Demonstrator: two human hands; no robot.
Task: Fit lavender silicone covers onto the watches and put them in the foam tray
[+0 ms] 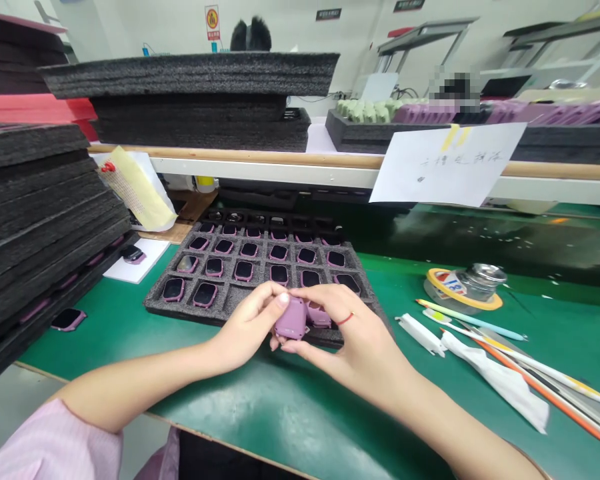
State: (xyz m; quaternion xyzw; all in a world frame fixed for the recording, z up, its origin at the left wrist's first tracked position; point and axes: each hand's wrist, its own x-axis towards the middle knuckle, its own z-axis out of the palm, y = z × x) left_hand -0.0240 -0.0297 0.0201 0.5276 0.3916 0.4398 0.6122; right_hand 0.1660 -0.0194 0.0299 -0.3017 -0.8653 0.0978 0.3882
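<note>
Between my two hands is a purple smartwatch case [291,319], held over the near edge of a black foam tray [235,299]. My left hand [253,320] is closed on its left side, with the thumb on the case's upper part. Fingers of my right hand [347,327] curl round its right side, the thumb underneath. Another purple piece [320,315] shows just behind, partly covered by my right hand; I cannot tell if it is held. Rows of purple watch cases with dark screens [279,253] sit in the tray's compartments.
Stacked black foam trays [35,180] rise at the left. A loose watch [69,319] lies on the green table, another [133,254] on white paper. At the right are a glass jar [473,283], brushes [530,360] and a white cloth [500,383]. A shelf [280,167] crosses behind.
</note>
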